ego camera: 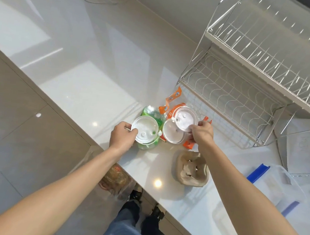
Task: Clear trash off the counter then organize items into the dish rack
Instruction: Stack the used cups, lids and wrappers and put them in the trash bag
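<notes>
Left hand (122, 135) grips one clear lidded cup (145, 129) — right hand (202, 132) holds another lidded cup (185, 118), contents unclear

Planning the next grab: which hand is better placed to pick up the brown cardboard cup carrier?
Right, probably. The cup carrier lies just below the right hand, beside that forearm. The left hand is farther off, gripping a lid. But the right hand also holds a lid, so it must release first.

Glossy counter (95, 95), wire metal rack (251, 74), plastic lids (145, 129)

Green wrapper (151, 115), orange wrappers (173, 98), white wavy-wired dish rack (230, 91).
</notes>
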